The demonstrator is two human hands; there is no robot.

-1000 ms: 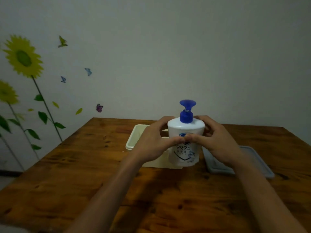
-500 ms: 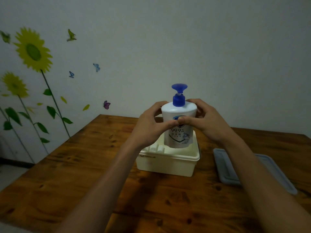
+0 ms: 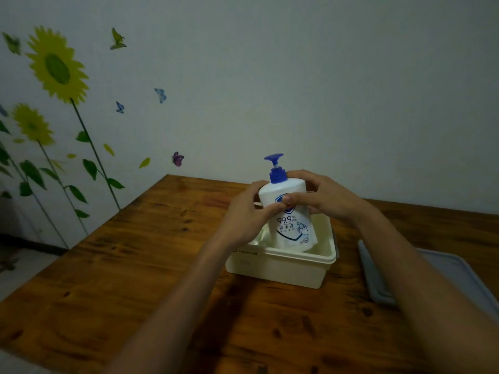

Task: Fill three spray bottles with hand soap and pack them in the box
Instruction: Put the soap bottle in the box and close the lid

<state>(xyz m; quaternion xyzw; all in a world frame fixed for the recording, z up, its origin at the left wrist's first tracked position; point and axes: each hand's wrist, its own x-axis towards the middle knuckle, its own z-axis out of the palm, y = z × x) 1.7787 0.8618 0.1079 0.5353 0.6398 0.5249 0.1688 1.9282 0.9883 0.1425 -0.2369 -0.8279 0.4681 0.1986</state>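
Observation:
A white hand soap bottle [image 3: 291, 225] with a blue pump top stands tilted slightly, its lower part inside the cream plastic box [image 3: 280, 267]. My left hand [image 3: 247, 214] grips the bottle's left side and my right hand [image 3: 321, 198] grips its right shoulder, the thumbs meeting on the front label. The bottle and my hands hide most of the box's inside. No spray bottles can be made out in this frame.
The box sits on a brown wooden table [image 3: 135, 279]. A grey lid [image 3: 383, 276] lies flat to the right of the box, partly under my right forearm. A white wall with sunflower and butterfly stickers [image 3: 58, 66] stands behind.
Both hands have carried the soap bottle downward, so its base now sits lower inside the box. My view has shifted, bringing the box closer and more to the right.

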